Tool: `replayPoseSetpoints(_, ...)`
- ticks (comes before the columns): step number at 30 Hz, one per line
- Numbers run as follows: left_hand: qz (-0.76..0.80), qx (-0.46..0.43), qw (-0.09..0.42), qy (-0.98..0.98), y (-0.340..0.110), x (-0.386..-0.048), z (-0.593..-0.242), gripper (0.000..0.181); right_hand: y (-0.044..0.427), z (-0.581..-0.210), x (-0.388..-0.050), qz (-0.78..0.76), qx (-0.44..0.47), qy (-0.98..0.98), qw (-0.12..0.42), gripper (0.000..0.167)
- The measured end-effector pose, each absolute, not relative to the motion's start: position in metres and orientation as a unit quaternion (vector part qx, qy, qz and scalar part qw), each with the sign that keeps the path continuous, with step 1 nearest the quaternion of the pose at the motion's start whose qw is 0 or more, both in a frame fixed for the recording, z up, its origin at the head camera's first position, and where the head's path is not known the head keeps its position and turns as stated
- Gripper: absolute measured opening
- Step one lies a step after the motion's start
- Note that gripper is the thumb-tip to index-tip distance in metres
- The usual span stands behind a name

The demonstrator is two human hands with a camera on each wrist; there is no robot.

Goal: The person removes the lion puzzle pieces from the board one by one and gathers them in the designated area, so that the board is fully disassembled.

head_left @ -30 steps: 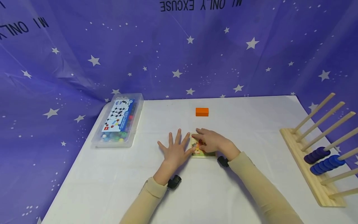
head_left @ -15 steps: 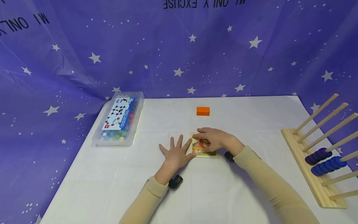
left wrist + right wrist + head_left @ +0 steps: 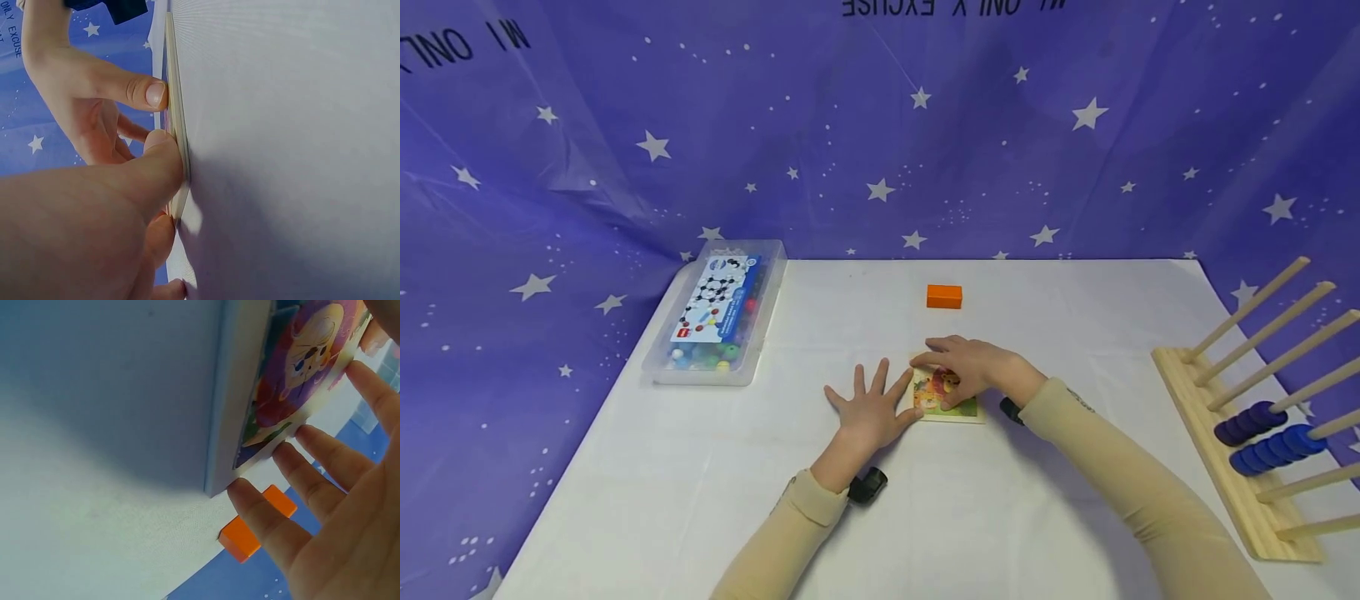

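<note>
1. Purple starry cloth (image 3: 820, 158) hangs behind a white table (image 3: 662, 500).
2. Picture board (image 3: 934, 393) lies flat there, 1 orange block (image 3: 943, 297) beyond.
3. Left hand (image 3: 867, 417): fingers spread, thumb touching the board.
4. Right hand (image 3: 976, 367): fingers apart, touching its far edge.

The thin picture board (image 3: 929, 398) has a pale wooden border around a colourful cartoon, where an animal face with reddish mane is seen. It lies flat on the white table (image 3: 700, 483).
</note>
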State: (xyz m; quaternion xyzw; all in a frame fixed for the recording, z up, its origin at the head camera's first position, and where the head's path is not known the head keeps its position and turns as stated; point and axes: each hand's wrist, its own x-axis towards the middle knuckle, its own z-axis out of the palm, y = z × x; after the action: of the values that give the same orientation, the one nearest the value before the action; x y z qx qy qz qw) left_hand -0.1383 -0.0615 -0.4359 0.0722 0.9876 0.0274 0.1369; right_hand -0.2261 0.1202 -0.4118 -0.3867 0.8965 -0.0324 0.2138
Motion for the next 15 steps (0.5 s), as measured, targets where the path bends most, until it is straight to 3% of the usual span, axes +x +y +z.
replayPoseSetpoints(10, 0.035, 0.071, 0.138, 0.987, -0.0612, -0.1379, -0.4348, 0.067, 0.1176, -0.4098, -0.2295, -0.052, -0.379, 0.897, 0.222, 0.080)
replayPoseSetpoints(15, 0.035, 0.070, 0.135, 0.988, -0.0613, -0.1379, -0.4342, 0.067, 0.1149, -0.4087, -0.2319, -0.036, -0.391, 0.898, 0.201, 0.082)
